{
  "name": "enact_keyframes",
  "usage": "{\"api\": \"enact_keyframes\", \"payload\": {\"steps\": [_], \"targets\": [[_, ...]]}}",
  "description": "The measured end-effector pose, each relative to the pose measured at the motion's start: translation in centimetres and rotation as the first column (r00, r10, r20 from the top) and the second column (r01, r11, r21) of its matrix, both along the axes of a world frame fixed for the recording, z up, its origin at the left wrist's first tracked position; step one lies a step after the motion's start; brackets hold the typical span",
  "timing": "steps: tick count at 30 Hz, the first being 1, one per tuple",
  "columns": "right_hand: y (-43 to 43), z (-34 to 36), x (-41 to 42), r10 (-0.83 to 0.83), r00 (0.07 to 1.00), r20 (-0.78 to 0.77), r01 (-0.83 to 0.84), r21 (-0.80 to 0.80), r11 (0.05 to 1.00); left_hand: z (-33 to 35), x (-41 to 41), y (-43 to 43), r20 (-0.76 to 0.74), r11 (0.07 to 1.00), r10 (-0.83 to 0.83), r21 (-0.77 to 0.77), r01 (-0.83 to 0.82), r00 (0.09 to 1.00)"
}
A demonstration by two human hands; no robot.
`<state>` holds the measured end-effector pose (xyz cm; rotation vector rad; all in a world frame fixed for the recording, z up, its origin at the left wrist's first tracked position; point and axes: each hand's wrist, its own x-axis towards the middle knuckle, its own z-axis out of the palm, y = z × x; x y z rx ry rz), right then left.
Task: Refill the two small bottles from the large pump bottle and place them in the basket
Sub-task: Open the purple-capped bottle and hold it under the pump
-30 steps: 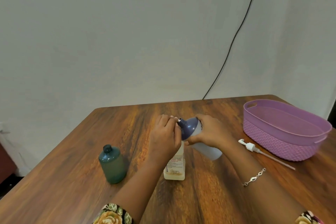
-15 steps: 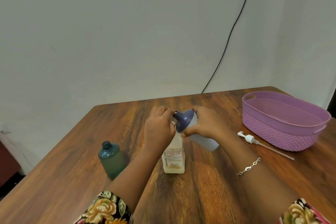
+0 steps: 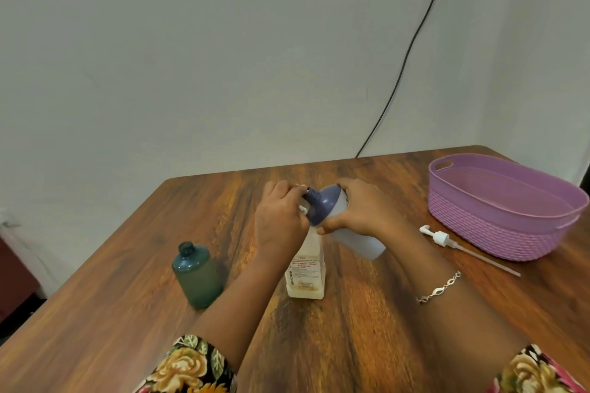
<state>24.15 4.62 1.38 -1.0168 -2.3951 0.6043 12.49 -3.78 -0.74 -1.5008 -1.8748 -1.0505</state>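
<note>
Wooden table is bearing the large bottle, above which the right hand is gripping a tilted white bottle while the left hand is pinching its purple cap, with the green bottle standing to its left and the basket sitting well to its right.

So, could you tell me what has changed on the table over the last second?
Nothing has visibly moved; only the camera view shifted. The right hand still holds the tilted small white bottle above the large bottle, and the left hand still pinches its nozzle. The green bottle, pump and basket stay put.
</note>
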Motion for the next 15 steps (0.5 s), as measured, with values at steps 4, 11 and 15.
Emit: {"api": "enact_keyframes", "payload": {"steps": [4, 11, 15], "targets": [[0.1, -0.3, 0.0, 0.011, 1.000, 0.024, -0.011, 0.010, 1.000, -1.2, 0.1, -0.1, -0.011, 0.999, -0.003, 0.049, 0.003, 1.000], [0.2, -0.2, 0.1, 0.006, 1.000, 0.007, -0.006, -0.002, 1.000, -0.1, 0.7, -0.1, 0.086, 1.000, -0.002, 0.021, 0.000, 0.996], [0.1, -0.1, -0.1, 0.002, 1.000, 0.004, -0.002, -0.001, 1.000, 0.4, 0.4, -0.3, 0.090, 1.000, 0.010, 0.016, -0.012, 0.996]]}}
